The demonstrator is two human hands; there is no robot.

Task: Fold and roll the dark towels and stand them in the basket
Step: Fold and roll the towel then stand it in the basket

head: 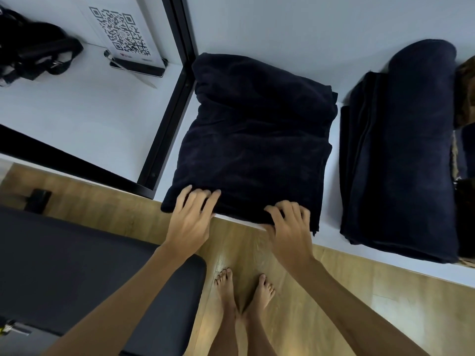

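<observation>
At frame centre the folded towel (252,140) lay on the white table (77,116). Left hand (190,219) rested flat; right hand (288,227) curled over its near edge. Rolling tightly and evenly would serve best.

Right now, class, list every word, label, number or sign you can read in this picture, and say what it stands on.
QR code: a printed code on the white sign stand; no readable words.
Small red mark and print below the code: too blurred to read.
Dark towels, table, chair: no text visible.
</observation>
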